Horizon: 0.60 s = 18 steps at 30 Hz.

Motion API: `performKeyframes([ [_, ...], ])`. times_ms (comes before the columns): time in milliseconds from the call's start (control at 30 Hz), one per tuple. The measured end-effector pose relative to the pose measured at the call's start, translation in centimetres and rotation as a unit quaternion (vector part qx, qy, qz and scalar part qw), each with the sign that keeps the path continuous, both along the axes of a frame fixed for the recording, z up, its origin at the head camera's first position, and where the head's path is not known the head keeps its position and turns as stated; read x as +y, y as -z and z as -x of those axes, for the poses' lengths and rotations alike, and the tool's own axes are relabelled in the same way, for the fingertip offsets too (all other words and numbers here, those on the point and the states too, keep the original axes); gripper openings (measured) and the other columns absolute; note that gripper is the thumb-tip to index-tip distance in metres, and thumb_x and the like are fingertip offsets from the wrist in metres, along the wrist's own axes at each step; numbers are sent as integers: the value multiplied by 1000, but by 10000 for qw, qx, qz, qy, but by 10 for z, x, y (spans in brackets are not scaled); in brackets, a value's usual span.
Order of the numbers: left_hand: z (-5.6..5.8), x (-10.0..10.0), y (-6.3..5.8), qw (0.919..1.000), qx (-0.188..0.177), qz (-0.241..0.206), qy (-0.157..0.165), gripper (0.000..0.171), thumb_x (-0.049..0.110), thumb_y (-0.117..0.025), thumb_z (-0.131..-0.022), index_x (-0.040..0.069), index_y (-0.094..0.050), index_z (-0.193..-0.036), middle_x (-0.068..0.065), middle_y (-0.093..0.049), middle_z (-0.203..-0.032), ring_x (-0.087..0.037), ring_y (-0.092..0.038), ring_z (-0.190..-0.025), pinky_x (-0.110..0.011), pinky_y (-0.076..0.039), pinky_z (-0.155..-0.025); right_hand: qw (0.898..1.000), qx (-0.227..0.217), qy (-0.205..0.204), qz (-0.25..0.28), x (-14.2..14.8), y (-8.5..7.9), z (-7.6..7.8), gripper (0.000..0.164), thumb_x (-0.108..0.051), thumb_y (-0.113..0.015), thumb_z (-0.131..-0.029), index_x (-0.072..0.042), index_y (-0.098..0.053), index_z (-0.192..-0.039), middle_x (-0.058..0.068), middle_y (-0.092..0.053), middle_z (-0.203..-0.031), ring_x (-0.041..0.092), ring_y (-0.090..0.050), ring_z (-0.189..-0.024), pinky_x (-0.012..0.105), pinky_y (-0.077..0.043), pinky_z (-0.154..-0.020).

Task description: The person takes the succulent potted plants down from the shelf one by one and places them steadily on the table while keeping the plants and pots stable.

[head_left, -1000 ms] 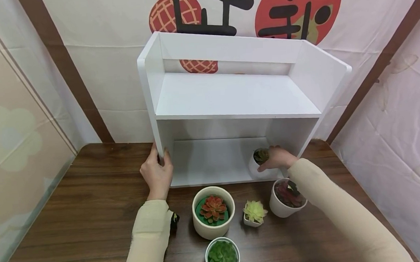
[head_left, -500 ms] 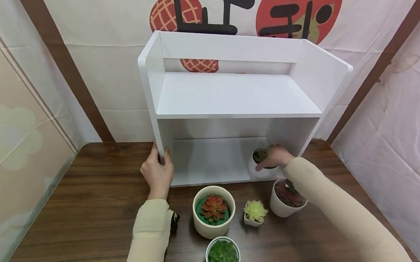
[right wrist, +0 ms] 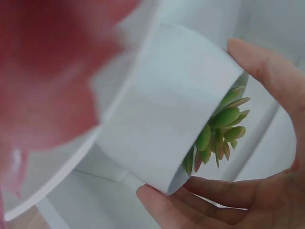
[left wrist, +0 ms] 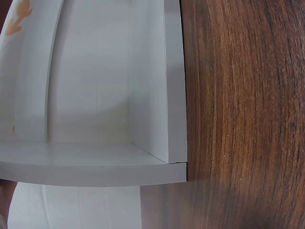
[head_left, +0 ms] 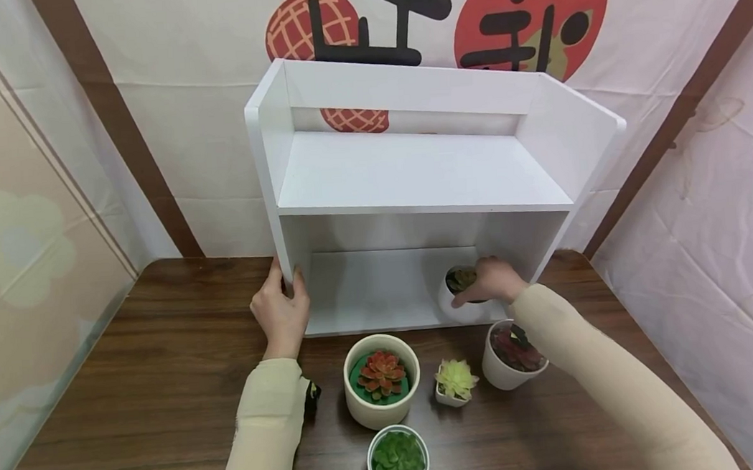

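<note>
A white two-tier shelf (head_left: pixel 424 171) stands on the wooden table. My left hand (head_left: pixel 282 309) grips the front edge of its left side panel, thumb on the inner side. Inside the lower tier, towards the right, is a white pot (head_left: pixel 448 304) with a small green succulent (right wrist: pixel 224 126). My right hand (head_left: pixel 494 282) holds this pot by its rim, thumb on one side and fingers on the other, as the right wrist view shows. Just in front of the right forearm sits a white pot with a dark red succulent (head_left: pixel 516 349), its leaves blurred large in the right wrist view.
Before the shelf stand a cream pot (head_left: pixel 374 413) with a red succulent, a small white pot with a yellow-green succulent (head_left: pixel 456 379), and a white-rimmed pot with a green succulent (head_left: pixel 398 462). A printed cloth (head_left: pixel 215 130) hangs behind the shelf.
My right hand has shifted slightly left along the lower tier with the white pot. The left hand keeps its place on the side panel.
</note>
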State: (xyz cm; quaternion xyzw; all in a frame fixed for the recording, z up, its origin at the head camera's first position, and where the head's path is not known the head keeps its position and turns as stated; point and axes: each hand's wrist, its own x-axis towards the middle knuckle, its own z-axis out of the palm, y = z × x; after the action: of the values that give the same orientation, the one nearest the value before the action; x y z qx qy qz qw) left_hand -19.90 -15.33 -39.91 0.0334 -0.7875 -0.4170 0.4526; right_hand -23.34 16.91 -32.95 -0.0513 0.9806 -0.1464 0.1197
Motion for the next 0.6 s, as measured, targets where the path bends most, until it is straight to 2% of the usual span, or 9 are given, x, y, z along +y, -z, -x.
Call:
performKeyframes([
  [100, 0, 0, 1, 10000, -3, -10, -11, 33, 10, -65, -89, -2, -64, -119, -24, -70, -101, -43, -68, -77, -58, -49, -68, 9997, 160, -109, 115, 0, -5, -4, 56, -43, -82, -68, 1, -57, -90, 6, -48, -77, 20, -43, -72, 30, -36, -61],
  [200, 1, 1, 1, 10000, -9, -21, -26, 33, 10, -65, -89, -2, -64, -119, -24, -70, -101, -44, -68, -76, -58, -49, -68, 9992, 292, -197, 186, 0, -11, -9, 57, -45, -81, -67, 1, -56, -90, 6, -49, -77, 21, -44, -72, 30, -36, -61],
  [267, 1, 0, 1, 10000, 0, -34, -34, 32, 10, -65, -89, -1, -64, -119, -24, -70, -101, -44, -68, -77, -58, -48, -68, 9988, 370, -250, 217, 0, -14, -14, 62, -46, -81, -66, 3, -58, -95, 9, -54, -81, 22, -48, -75, 32, -40, -64],
  [367, 2, 1, 1, 10000, 7, -54, -42, 32, 10, -65, -89, -1, -64, -119, -24, -70, -101, -45, -67, -78, -59, -48, -69, 9978, 517, -332, 268, 1, -18, -23, 74, -47, -82, -65, 7, -58, -111, 16, -61, -96, 28, -56, -88, 39, -47, -75],
  [467, 2, 1, 1, 10000, 1, -61, -52, 31, 10, -65, -88, -1, -65, -118, -23, -70, -101, -45, -67, -77, -58, -48, -68, 9964, 665, -436, 299, 2, -19, -32, 86, -47, -82, -65, 11, -54, -123, 22, -60, -111, 35, -57, -103, 46, -46, -86],
  [600, 2, 1, 1, 10000, -37, -19, -34, 31, 11, -65, -89, -2, -65, -117, -24, -70, -100, -44, -67, -75, -57, -48, -67, 9952, 788, -489, 327, 3, -20, -44, 94, -47, -82, -65, 12, -48, -130, 26, -56, -119, 39, -54, -111, 50, -44, -92],
])
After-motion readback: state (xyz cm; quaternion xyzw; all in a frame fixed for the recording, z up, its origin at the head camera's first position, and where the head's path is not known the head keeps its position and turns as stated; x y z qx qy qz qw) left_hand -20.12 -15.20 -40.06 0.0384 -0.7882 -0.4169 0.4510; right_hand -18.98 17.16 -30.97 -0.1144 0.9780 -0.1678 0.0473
